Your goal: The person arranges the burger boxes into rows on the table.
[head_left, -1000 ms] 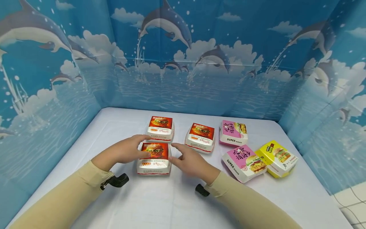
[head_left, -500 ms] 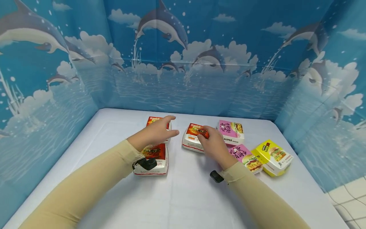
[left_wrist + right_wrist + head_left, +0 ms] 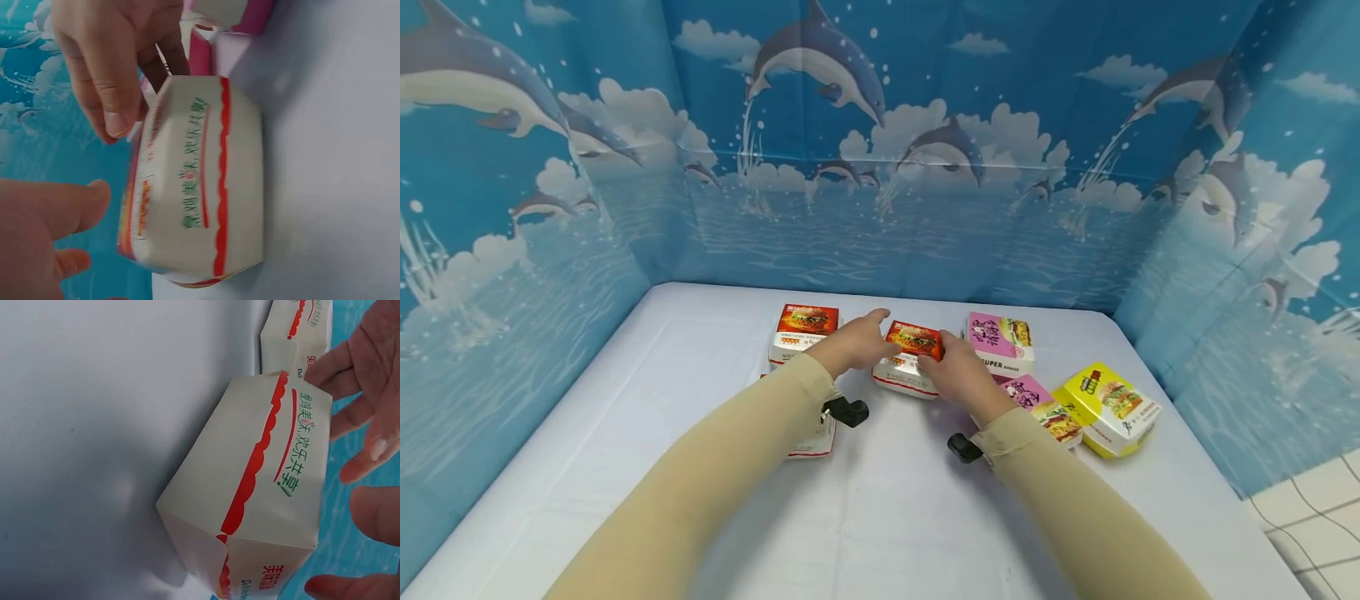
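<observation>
A red-and-white burger box [image 3: 906, 379] sits near the middle of the table, between my two hands. My left hand [image 3: 856, 343] is at its left side, fingers stretched out; in the left wrist view its thumb and fingers stand apart from the box [image 3: 194, 181]. My right hand [image 3: 964, 371] lies along the right side, thumb near the printed lid, fingers partly hidden behind the box. In the right wrist view the left hand [image 3: 375, 375] shows spread fingers beside the box [image 3: 269, 462]. Left of it, a matching box [image 3: 805, 321] stands behind another [image 3: 812, 446], which my left sleeve mostly covers.
Two pink burger boxes, one at the back [image 3: 992, 333] and one nearer [image 3: 1030, 396], stand right of my right hand, which partly hides the nearer. A yellow box [image 3: 1108, 404] stands beyond them. A dolphin-printed curtain [image 3: 880, 225] surrounds the white table [image 3: 880, 533].
Both hands have left the nearer left box and moved right to the middle box, the right hand first. The view has shifted slightly. The boxes keep their arrangement.
</observation>
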Tool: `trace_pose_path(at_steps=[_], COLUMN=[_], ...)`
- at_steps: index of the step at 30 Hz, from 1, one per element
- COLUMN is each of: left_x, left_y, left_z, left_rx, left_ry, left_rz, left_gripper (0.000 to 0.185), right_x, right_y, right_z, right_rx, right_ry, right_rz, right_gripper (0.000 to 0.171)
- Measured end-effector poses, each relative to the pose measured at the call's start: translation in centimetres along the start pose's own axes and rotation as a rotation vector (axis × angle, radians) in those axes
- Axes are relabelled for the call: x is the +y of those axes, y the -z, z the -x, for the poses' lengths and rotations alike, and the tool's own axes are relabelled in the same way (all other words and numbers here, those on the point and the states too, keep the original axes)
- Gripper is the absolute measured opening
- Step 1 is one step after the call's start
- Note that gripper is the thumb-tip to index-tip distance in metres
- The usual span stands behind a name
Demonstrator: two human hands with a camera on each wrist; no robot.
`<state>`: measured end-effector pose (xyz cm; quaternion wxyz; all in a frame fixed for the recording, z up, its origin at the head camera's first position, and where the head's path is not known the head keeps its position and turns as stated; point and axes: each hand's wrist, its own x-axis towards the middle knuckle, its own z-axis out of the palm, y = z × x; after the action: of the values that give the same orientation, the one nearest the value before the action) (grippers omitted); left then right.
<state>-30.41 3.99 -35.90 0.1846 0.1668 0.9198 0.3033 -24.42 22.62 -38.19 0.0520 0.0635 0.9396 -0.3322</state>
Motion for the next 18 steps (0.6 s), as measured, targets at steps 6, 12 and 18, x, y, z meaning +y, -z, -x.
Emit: trace_pose_path(at_steps=[6, 12, 18], left_x=[-0.2, -0.3, -0.5], left_y=[-1.3, -1.6, -1.8], left_z=[-0.6, -0.3, -0.2], left_rx=[-0.023, -0.026, -0.020], left_ry=[-0.047, -0.032, -0.043], left_rz=[-0.082, -0.071, -0.048], left_gripper=[0.081, 0.079, 0.080], right_x=[0.2, 0.4, 0.5], right_y=[-0.3, -0.6, -0.7], right_z=[-0.2, -0.4, -0.5], right_rx=[-0.046, -0.060, -0.053], right_ry=[-0.008, 0.003, 0.013], right_rz=[0.083, 0.124, 0.121], right_gripper=[0.079, 0.079, 0.079])
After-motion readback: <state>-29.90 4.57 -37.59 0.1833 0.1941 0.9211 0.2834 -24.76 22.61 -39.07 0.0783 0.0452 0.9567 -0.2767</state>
